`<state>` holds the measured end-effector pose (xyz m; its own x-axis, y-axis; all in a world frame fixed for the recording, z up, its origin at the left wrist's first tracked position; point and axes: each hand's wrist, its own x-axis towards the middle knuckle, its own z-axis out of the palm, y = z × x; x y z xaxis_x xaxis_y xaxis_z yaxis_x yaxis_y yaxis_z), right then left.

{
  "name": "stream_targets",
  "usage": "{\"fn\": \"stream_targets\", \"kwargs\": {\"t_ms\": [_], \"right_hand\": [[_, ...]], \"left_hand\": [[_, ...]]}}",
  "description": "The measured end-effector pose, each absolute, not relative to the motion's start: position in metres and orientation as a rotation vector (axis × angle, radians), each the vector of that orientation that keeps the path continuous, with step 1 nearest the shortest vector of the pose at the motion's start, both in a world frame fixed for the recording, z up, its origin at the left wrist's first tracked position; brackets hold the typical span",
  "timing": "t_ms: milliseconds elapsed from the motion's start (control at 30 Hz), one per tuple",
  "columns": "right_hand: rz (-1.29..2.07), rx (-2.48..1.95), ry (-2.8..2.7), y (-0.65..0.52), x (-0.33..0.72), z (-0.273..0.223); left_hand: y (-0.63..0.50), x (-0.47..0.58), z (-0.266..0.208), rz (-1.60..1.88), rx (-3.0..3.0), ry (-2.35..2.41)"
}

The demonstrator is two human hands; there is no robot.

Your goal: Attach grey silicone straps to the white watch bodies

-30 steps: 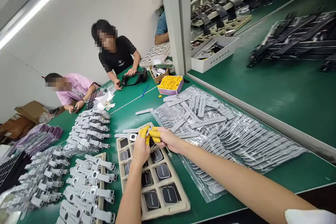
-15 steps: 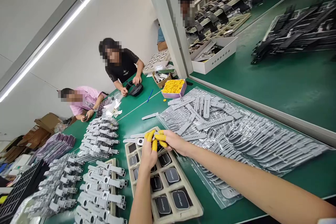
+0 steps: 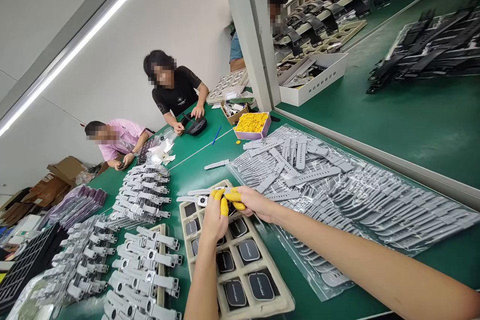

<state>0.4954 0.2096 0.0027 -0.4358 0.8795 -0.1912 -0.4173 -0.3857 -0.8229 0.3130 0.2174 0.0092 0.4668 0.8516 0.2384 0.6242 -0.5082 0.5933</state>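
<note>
Yellow finger cots cover several fingertips of both hands, which meet above the upper end of a beige tray (image 3: 275, 287). My left hand (image 3: 215, 216) is closed in a pinch, and my right hand (image 3: 245, 200) pinches from the other side. Between them is a smartwatch with a grey strap (image 3: 198, 192), its body mostly hidden by the fingers. Just left of the fingers, another grey-strapped watch (image 3: 203, 201) lies with its round back sensor up. Dark square watch faces (image 3: 249, 250) sit in the tray's compartments below my hands.
Right of the tray, a clear plastic sheet (image 3: 318, 290) bears many grey straps (image 3: 315, 177). Strapped watches (image 3: 150, 255) stand in rows at left. Beyond are a box of yellow finger cots (image 3: 252, 132), a blue pen (image 3: 216, 135) and two seated people. A metal post (image 3: 258, 50) rises behind.
The view has shifted slightly. Both hands stay together over the tray's upper end, and the fingertips have closed in a little on each other.
</note>
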Motion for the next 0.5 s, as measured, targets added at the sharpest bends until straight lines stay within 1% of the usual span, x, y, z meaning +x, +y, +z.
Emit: {"fn": "stream_targets", "kwargs": {"t_ms": [200,500], "right_hand": [[1.905,-0.895,-0.964,0.2111,0.4959,0.0009],[1.942,-0.778,-0.803,0.2090,0.4964,0.0027]], "left_hand": [[0.2203,0.3087,0.0038,0.704,2.194,1.210],[0.2179,0.3131,0.0074,0.725,2.134,1.213]]}}
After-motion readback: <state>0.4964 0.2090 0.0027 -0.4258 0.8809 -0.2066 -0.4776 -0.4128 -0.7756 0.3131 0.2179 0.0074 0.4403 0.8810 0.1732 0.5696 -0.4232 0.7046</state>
